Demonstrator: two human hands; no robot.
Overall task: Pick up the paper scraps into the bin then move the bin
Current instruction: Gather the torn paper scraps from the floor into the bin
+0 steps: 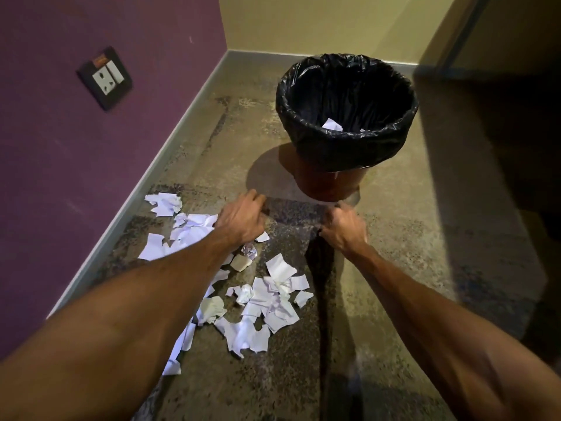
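White paper scraps are scattered on the floor, one heap (267,302) in the middle and another (182,220) by the purple wall. The bin (346,147), lined with a black bag, stands upright further ahead and has a couple of scraps (332,124) in it. My left hand (243,220) hovers low at the far edge of the scraps with its fingers curled downward. My right hand (343,229) is beside it, just in front of the bin's base, its fingers also curled under. Both palms are hidden, and no paper shows in either hand.
A small shiny crumpled wrapper (249,250) lies among the scraps. The purple wall with a switch socket (104,77) runs along the left. The yellow wall closes the corner behind the bin. A dark shadowed object (501,132) stands at the right.
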